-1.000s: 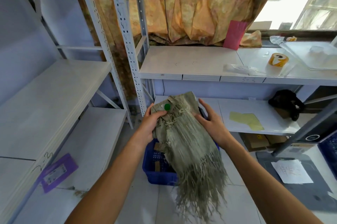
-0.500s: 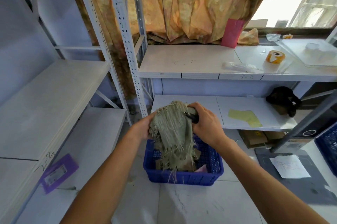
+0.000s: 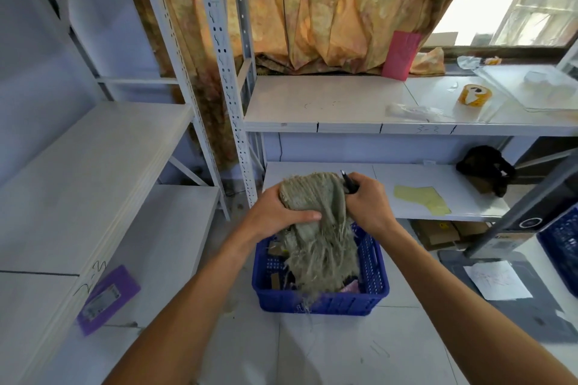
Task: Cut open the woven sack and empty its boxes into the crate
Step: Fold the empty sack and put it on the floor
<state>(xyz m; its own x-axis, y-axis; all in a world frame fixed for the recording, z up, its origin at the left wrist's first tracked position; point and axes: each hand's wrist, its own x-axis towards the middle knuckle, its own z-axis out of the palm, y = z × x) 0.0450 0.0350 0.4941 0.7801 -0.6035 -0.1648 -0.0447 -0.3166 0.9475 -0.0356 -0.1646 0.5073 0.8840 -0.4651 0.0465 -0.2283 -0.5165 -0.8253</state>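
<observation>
Both hands bunch up the sack [image 3: 308, 196] right above the blue crate [image 3: 322, 301] on the floor. Left hand [image 3: 275, 212] clamps the coarse, frayed weave; right hand [image 3: 367, 200] grips it plus a dark cutter [image 3: 349, 181]. Loose threads hang over the boxes [image 3: 275, 251]. White metal shelves [image 3: 344, 103] all around, tape roll [image 3: 474, 95] far right.

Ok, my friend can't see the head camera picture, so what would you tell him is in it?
Two hands, left hand and right hand, bunch up a frayed woven sack over a blue crate on the floor. The right hand also holds a dark cutter. White shelves stand behind.
</observation>
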